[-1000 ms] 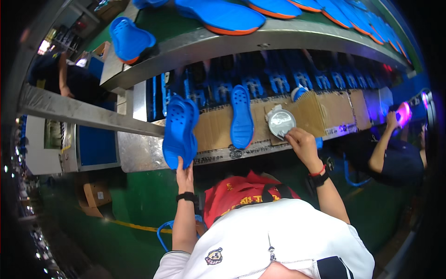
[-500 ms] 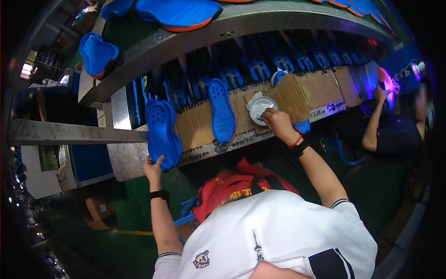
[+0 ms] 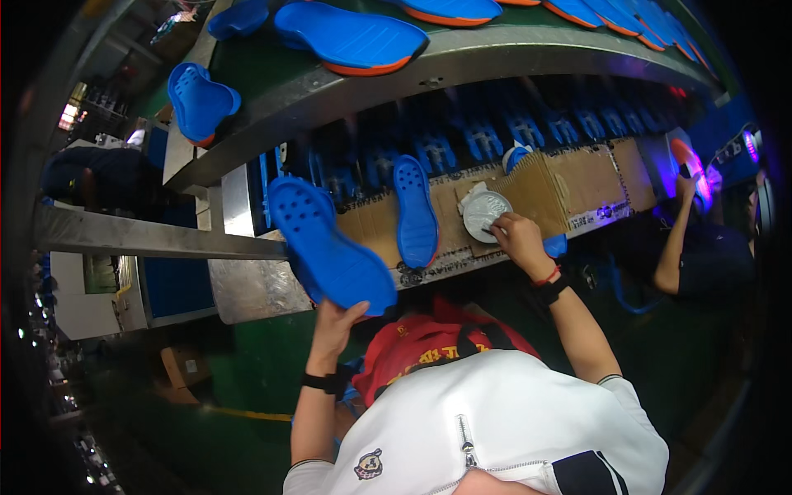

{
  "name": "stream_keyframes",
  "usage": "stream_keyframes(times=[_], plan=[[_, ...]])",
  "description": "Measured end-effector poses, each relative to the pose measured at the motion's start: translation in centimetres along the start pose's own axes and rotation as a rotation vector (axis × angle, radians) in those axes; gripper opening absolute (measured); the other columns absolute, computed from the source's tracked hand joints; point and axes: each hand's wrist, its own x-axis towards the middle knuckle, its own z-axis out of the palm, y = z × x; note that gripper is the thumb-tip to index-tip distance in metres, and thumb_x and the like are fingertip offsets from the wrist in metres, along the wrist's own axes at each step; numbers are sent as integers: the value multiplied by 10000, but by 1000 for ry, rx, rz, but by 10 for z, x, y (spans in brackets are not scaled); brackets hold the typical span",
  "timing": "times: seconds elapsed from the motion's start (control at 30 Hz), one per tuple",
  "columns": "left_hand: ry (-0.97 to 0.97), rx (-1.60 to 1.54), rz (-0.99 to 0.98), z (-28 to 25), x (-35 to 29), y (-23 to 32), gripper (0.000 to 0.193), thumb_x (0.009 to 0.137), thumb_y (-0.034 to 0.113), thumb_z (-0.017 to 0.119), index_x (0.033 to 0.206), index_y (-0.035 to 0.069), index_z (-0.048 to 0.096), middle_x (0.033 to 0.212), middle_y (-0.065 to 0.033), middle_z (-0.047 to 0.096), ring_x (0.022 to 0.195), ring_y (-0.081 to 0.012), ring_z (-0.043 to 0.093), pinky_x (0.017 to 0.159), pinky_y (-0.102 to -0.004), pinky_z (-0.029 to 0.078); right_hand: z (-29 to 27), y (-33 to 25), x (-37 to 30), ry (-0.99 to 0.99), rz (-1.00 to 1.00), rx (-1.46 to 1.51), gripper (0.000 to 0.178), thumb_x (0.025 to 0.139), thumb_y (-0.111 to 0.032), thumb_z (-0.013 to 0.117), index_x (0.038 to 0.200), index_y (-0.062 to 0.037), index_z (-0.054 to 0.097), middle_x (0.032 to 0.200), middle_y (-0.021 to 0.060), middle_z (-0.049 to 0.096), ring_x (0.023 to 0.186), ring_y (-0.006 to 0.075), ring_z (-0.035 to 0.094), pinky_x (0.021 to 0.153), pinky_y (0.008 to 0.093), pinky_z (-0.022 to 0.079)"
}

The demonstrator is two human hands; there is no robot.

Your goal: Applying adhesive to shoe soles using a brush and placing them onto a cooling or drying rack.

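Note:
My left hand (image 3: 334, 326) grips a blue shoe sole (image 3: 330, 247) by its near end, thumb on top. The sole is tilted over the bench edge, its end with the round holes pointing away. Another blue sole is partly hidden beneath it. My right hand (image 3: 521, 241) is closed at the near rim of a round shallow dish (image 3: 485, 214) with a pale grey inside. Whatever its fingers pinch is hidden. Between the hands, a single blue sole (image 3: 417, 210) with an orange edge lies on the cardboard.
Flat cardboard (image 3: 598, 177) covers the bench. A metal-edged shelf (image 3: 495, 51) with several blue soles runs above its far side, and a metal bar (image 3: 165, 241) crosses at the left. At the right a co-worker's hand (image 3: 686, 188) holds a sole under purple light.
My left hand has lifted the top sole from the one beneath and brought it right and nearer. My right hand has shifted slightly at the dish. The whole view has moved a little.

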Motion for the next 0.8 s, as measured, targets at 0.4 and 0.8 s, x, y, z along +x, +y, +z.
stream_keyframes(times=[0.4,0.8], plan=[[188,202,530,109,36,37,447,795,-39,683,1189,-46,471,1103,-128,595,982,-166,595,851,-306,499,-84,-103,-11,157,-152,530,103,760,-23,712,846,11,667,891,121,674,661,217,655,554,271,502],[258,279,587,123,32,43,327,792,8,706,1060,-71,536,943,-135,661,842,-153,638,750,-294,531,-73,-122,2,175,-415,399,147,746,-28,729,867,-2,651,924,130,658,664,271,654,577,301,524]])
